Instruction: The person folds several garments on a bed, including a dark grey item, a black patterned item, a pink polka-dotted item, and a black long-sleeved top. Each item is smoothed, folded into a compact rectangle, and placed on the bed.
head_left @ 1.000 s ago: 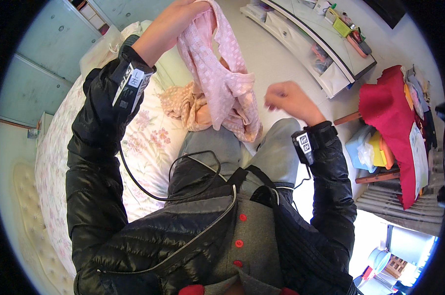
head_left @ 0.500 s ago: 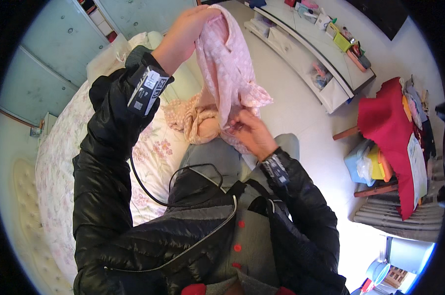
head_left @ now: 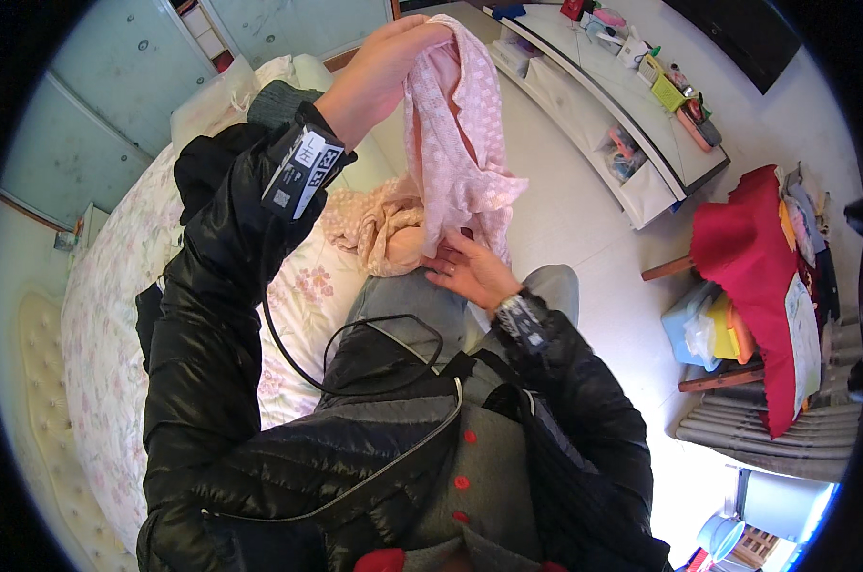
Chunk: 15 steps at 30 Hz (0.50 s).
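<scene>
Grasping the pink garment [head_left: 465, 133] by its top, the left hand [head_left: 390, 71] lets it hang below, between the 2 hands; the right hand [head_left: 474, 273] touches its lower end, pinching or not I cannot tell. Peach cloth [head_left: 363, 219] lies just left of the right hand.

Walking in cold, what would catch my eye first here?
First, the pink patterned cloth hanging from the raised left hand near the top centre, with the right hand at its lower part. Next, the bright red cloth draped at the right, and the flowered bedspread on the left.
</scene>
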Each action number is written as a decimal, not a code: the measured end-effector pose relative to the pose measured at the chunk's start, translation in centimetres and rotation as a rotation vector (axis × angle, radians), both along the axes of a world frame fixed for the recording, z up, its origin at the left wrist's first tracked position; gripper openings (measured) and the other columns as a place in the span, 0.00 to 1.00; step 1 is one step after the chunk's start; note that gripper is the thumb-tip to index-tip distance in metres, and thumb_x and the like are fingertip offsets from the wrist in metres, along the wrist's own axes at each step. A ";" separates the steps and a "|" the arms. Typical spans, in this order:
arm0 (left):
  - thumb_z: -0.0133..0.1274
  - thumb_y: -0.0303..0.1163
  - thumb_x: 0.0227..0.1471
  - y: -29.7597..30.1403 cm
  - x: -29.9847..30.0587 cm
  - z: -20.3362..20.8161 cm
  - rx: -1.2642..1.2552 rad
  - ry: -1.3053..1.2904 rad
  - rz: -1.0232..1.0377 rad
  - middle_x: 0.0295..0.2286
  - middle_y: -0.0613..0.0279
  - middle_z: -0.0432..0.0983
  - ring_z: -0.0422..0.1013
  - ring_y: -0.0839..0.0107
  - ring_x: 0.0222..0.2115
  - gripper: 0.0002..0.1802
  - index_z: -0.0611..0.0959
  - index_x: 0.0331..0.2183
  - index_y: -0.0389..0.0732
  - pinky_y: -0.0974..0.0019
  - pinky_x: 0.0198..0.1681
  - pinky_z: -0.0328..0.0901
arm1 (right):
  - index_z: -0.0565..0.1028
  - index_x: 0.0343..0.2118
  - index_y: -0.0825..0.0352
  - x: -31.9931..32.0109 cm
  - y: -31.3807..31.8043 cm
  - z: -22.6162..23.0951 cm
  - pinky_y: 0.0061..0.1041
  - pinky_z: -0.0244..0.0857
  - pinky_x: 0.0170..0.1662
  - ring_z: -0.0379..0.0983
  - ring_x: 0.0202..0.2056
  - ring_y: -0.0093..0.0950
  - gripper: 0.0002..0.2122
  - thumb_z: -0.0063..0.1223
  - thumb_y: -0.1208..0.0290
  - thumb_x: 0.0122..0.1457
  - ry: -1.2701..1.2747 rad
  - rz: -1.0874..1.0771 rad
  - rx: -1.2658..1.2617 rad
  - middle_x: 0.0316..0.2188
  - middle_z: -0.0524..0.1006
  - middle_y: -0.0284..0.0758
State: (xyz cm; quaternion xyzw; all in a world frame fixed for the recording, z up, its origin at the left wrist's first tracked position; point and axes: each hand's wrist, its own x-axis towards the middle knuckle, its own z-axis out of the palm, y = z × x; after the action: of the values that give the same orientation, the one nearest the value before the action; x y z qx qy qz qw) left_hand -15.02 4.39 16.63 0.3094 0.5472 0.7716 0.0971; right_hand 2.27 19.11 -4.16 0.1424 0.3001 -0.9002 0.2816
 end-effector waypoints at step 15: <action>0.59 0.35 0.52 -8.8 3.5 -7.9 -0.605 0.195 0.482 0.31 0.69 0.74 0.71 0.81 0.31 0.16 0.76 0.40 0.37 0.76 0.33 0.65 | 0.78 0.40 0.69 3.9 11.3 5.7 0.20 0.70 0.35 0.76 0.28 0.20 0.15 0.47 0.61 0.68 0.363 0.068 0.899 0.29 0.80 0.31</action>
State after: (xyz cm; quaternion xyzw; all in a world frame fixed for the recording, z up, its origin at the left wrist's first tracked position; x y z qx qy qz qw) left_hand -11.55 -4.42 8.73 0.2014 0.8132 0.5435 -0.0522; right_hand 6.17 30.43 1.49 0.0809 0.7080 -0.6820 0.1645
